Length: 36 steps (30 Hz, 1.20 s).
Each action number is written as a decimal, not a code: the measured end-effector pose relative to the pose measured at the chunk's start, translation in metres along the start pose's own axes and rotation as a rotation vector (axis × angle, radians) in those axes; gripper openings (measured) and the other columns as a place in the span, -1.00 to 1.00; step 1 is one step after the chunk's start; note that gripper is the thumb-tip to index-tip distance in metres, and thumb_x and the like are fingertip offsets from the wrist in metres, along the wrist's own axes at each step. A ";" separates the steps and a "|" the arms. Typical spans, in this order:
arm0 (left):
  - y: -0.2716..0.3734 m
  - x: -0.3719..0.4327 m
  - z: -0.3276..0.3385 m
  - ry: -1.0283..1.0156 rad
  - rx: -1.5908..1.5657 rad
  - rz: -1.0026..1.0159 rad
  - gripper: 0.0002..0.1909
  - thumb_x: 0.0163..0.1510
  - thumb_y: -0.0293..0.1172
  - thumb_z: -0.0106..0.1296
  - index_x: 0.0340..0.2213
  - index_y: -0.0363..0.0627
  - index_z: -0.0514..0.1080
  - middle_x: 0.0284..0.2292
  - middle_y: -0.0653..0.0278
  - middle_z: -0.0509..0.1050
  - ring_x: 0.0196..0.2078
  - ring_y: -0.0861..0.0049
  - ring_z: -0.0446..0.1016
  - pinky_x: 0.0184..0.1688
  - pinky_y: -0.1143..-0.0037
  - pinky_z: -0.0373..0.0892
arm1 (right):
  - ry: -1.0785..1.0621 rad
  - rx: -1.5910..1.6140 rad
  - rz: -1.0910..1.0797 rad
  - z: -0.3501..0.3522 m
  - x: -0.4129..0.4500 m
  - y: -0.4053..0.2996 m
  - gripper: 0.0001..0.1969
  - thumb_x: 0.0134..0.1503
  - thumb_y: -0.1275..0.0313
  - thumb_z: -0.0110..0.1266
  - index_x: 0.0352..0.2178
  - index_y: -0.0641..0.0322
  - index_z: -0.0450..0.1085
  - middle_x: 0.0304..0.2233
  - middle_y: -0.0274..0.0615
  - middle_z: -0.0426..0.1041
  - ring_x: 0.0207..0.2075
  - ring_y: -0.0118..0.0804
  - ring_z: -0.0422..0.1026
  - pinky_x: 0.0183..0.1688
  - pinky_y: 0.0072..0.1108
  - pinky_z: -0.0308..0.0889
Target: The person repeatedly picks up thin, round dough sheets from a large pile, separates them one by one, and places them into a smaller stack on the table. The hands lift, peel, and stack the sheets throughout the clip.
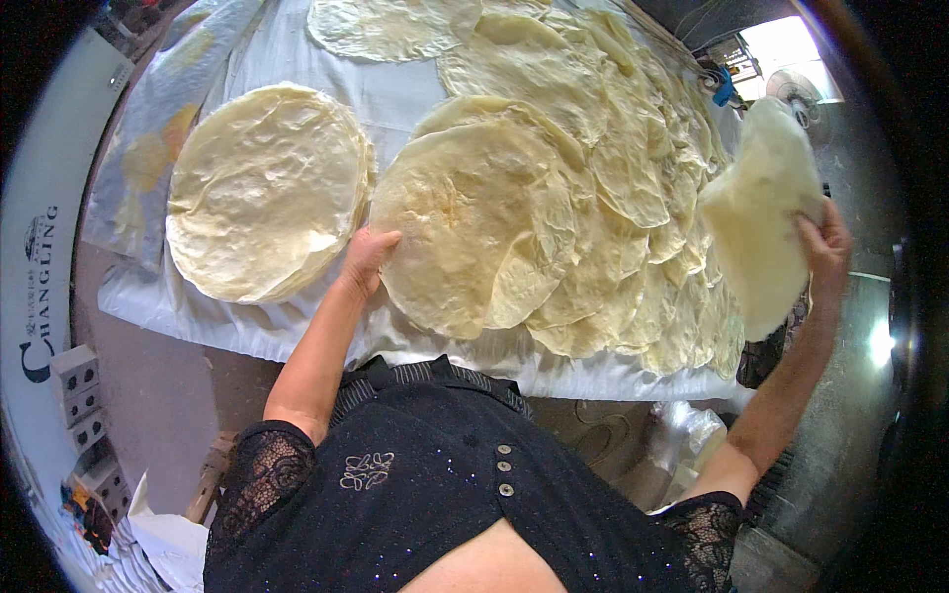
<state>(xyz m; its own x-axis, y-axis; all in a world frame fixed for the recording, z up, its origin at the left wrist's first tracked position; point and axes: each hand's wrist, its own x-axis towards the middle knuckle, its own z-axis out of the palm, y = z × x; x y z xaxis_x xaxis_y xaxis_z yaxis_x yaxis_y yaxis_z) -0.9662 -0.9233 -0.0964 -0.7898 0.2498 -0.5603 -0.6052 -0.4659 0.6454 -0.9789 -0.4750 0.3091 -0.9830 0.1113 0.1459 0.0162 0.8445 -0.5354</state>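
My left hand [368, 256] pinches the left edge of a large, thin, round pale-yellow sheet [460, 215], thumb on top. It looks like a food sheet such as flatbread or bean-curd skin. This sheet rests over other overlapping ones, and a folded flap shows at its lower right. Out at the far right, my right hand [827, 233] grips a single translucent sheet [767, 215] by its right side, raised and hanging bent beside the table's right end. Just left of my left hand lies a neat round stack of similar sheets [267, 193].
Many wrinkled sheets [630, 178] overlap across the right half of the cloth-covered table [393, 96]. Another sheet [393, 30] lies at the back. A fan [797, 96] stands beyond the right end. Hollow blocks [78, 385] sit at lower left, a clear plastic bag [689, 430] below the front edge.
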 end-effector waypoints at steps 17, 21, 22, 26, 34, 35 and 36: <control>-0.011 -0.043 -0.018 -0.034 -0.182 0.188 -0.59 0.03 -0.38 0.08 -0.07 -0.20 0.31 -0.19 0.21 0.45 -0.20 0.45 0.46 -0.13 0.42 0.40 | -0.560 0.232 -0.253 0.409 -0.110 -0.061 -0.80 -0.08 0.47 0.10 -0.37 0.29 0.32 -0.56 -0.06 0.40 -0.57 -0.28 0.43 -0.48 -0.49 0.31; -0.008 -0.055 0.002 -0.068 -0.169 0.140 -0.46 -0.05 -0.31 0.18 -0.05 -0.21 0.28 -0.16 0.20 0.42 -0.13 0.45 0.42 -0.09 0.40 0.37 | -0.629 0.281 -0.267 0.412 -0.122 -0.064 -0.68 -0.04 0.40 0.20 -0.25 0.29 0.36 -0.30 -0.15 0.45 -0.46 -0.45 0.44 -0.43 -0.60 0.37; -0.007 -0.053 -0.001 -0.103 -0.200 0.121 -0.45 -0.06 -0.31 0.19 -0.04 -0.21 0.27 -0.16 0.21 0.41 -0.12 0.43 0.41 -0.07 0.39 0.36 | -0.613 0.347 -0.273 0.417 -0.122 -0.060 -0.70 -0.03 0.40 0.19 -0.26 0.30 0.36 -0.26 -0.14 0.43 -0.43 -0.45 0.44 -0.43 -0.61 0.37; -0.008 -0.052 -0.007 -0.169 -0.255 0.127 -0.48 -0.04 -0.35 0.18 -0.05 -0.21 0.29 -0.16 0.18 0.42 -0.13 0.45 0.42 -0.10 0.40 0.38 | -0.583 0.391 -0.219 0.419 -0.122 -0.054 -0.72 -0.03 0.35 0.19 -0.32 0.28 0.37 -0.16 -0.13 0.41 -0.38 -0.34 0.47 -0.39 -0.58 0.39; -0.006 -0.049 -0.013 -0.283 -0.352 0.023 -0.43 -0.05 -0.39 0.18 0.00 -0.18 0.25 -0.10 0.19 0.41 -0.06 0.39 0.40 -0.04 0.39 0.36 | -0.501 0.346 -0.298 0.411 -0.120 -0.059 -0.78 -0.02 0.52 0.10 -0.28 0.30 0.38 -0.14 -0.10 0.41 -0.36 -0.42 0.47 -0.50 -0.68 0.37; -0.006 -0.050 -0.013 -0.286 -0.340 0.051 -0.41 -0.06 -0.41 0.18 0.02 -0.18 0.23 -0.09 0.19 0.40 -0.05 0.39 0.39 -0.03 0.39 0.34 | -0.453 0.322 -0.349 0.412 -0.120 -0.058 -0.78 -0.03 0.52 0.11 -0.29 0.30 0.37 -0.19 -0.11 0.43 -0.39 -0.41 0.47 -0.51 -0.67 0.37; -0.003 -0.053 -0.010 -0.290 -0.329 0.077 -0.39 -0.07 -0.42 0.19 0.03 -0.18 0.22 -0.07 0.19 0.39 -0.03 0.39 0.38 -0.01 0.39 0.33 | -0.405 0.296 -0.396 0.413 -0.120 -0.060 -0.79 -0.04 0.52 0.11 -0.31 0.30 0.37 -0.23 -0.12 0.44 -0.43 -0.40 0.47 -0.52 -0.67 0.37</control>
<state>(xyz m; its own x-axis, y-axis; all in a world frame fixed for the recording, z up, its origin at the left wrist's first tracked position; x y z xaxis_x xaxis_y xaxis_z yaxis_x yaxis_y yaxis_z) -0.9218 -0.9438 -0.0740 -0.8549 0.4098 -0.3183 -0.5169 -0.7259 0.4538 -0.9371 -0.7556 -0.0196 -0.8964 -0.4350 0.0848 -0.3565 0.5941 -0.7210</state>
